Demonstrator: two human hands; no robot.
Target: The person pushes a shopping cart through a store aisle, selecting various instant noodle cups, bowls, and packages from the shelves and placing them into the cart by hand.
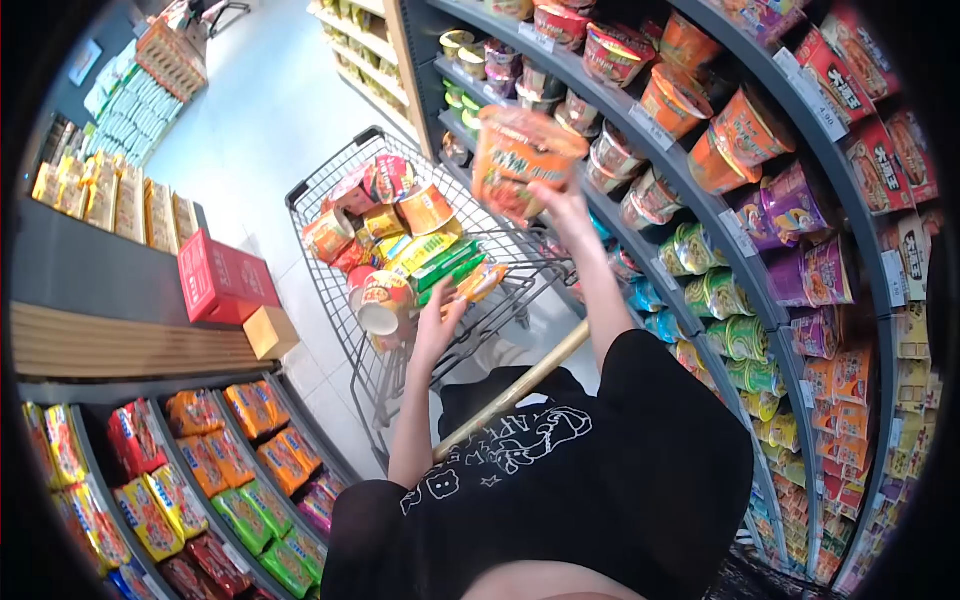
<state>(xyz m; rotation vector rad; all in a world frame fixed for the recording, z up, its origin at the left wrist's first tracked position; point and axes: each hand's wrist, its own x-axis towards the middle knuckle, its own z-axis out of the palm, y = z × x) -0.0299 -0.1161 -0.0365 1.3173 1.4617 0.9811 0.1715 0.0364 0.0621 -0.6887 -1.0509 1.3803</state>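
My right hand [565, 212] grips an orange instant noodle cup [520, 165], held up between the cart and the shelves and slightly blurred. My left hand [438, 318] hovers over the near part of the shopping cart [325, 325], fingers apart, holding nothing. Close to its fingertips lie green packets [445, 265] and an orange-yellow packet [485, 283]. To its left a white-bottomed noodle cup [384, 308] is tipped over. Farther inside the cart are a yellow packet [422, 252], an orange noodle cup [426, 208] and several red and orange cups.
Curved shelves [590, 55] full of noodle cups and packets rise on the right. Lower left, another shelf [165, 425] holds colourful noodle packs. A red box [225, 280] and a small tan box [270, 332] stand left of the cart. Tiled floor [250, 120] stretches ahead.
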